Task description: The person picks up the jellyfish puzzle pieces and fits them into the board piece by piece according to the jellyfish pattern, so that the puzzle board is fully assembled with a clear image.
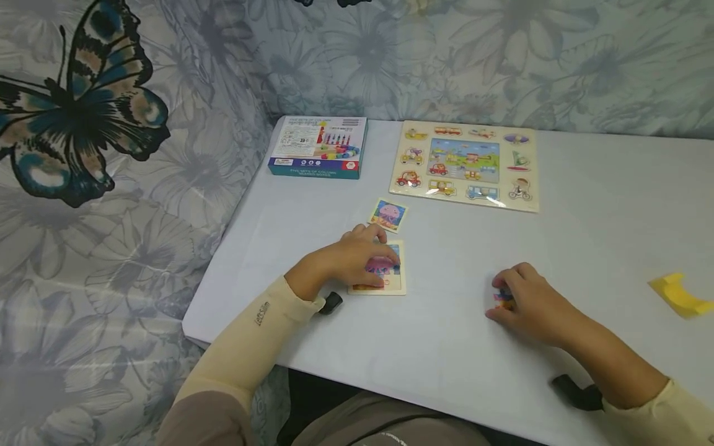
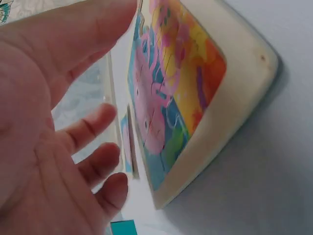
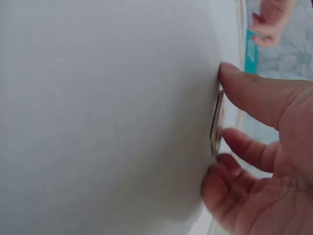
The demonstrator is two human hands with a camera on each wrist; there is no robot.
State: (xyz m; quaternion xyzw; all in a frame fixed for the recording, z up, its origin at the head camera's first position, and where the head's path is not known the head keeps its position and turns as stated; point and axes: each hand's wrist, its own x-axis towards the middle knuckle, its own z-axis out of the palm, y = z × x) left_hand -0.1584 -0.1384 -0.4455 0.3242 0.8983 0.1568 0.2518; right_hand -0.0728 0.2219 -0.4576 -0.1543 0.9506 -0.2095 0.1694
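Observation:
A small framed jigsaw puzzle (image 1: 395, 287) with a pink octopus-like picture lies on the table. Over it, my left hand (image 1: 357, 257) has its thumb and a forefinger spread across the picture, the other fingers loosely bent. In the left wrist view, the puzzle's picture (image 2: 151, 112) shows several joined pieces inside a pale wooden border. Further right, my right hand (image 1: 532, 306) curls its thumb and fingers around a colourful puzzle piece (image 1: 504, 300) at the tabletop. The right wrist view shows this thin piece (image 3: 216, 122) edge-on, fingertips at it.
Just behind the puzzle lies a small picture card (image 1: 388, 215) with a pink sea creature. At the back stand a toy box (image 1: 318, 147) and a large vehicle puzzle board (image 1: 465, 164). A yellow curved piece (image 1: 680, 296) lies at the right.

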